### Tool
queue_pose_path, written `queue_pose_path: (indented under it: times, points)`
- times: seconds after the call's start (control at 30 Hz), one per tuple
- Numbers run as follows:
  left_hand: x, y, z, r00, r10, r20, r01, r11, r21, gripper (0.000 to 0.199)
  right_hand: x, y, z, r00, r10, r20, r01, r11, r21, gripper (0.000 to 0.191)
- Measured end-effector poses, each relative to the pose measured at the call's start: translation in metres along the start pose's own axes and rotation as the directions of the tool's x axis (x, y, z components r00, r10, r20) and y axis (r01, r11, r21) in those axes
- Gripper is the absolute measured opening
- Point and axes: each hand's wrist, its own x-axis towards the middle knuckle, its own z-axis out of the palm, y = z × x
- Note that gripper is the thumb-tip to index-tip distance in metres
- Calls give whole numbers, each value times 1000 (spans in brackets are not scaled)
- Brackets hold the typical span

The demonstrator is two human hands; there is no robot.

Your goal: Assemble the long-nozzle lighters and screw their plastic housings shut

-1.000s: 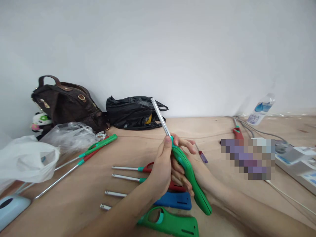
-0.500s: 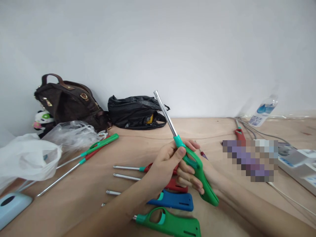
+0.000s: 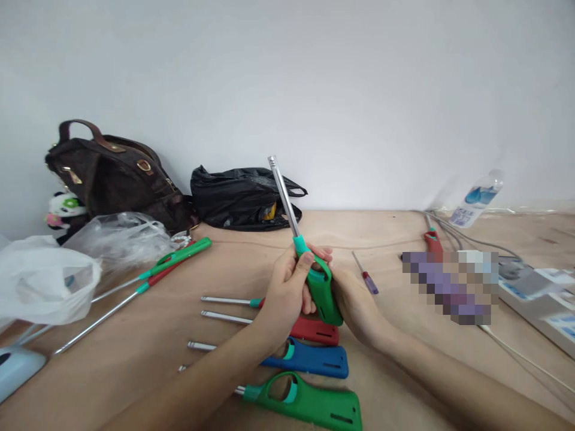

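A green gas lighter (image 3: pixel 327 302) with a long metal barrel is held up over the table, barrel pointing up and slightly left. My left hand (image 3: pixel 290 275) is closed round its neck, thumb on the front near the trigger opening. Against the handle's right side, my right hand (image 3: pixel 359 305) grips from behind; most of its fingers are hidden. Beneath my left forearm lie a red lighter (image 3: pixel 317 329), a blue lighter (image 3: pixel 314 359) and a second green lighter (image 3: pixel 318 401), barrels to the left. Another red one is mostly covered by my left hand.
A small screwdriver (image 3: pixel 369 283) lies right of my hands. Further right are a blurred purple patch (image 3: pixel 444 287), a red lighter (image 3: pixel 432 242), a power strip (image 3: pixel 530 305) and a bottle (image 3: pixel 476 200). Leftward are plastic bags (image 3: pixel 49 281), a backpack (image 3: pixel 112 179) and more lighters (image 3: pixel 179 257).
Both hands have moved left with the green lighter, and its handle has turned more upright. My right hand has shifted behind the handle, uncovering the screwdriver. The view has shifted slightly.
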Motion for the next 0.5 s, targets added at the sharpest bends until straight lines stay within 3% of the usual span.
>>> queue_pose_path:
  times: [0.1, 0.3, 0.5]
  points:
    - [4, -2, -2, 998, -23, -53, 21, 999, -48, 33, 1, -3, 0, 1000, 20, 21, -23, 990, 142, 39]
    - [11, -6, -10, 998, 1, -70, -4, 999, -47, 33, -2, -2, -7, 999, 34, 6, -32, 978, -207, 19]
    - [11, -10, -7, 985, 135, -104, -136, 991, 0, 27, -1, 0, -12, 998, -52, -38, 34, 926, -377, 25]
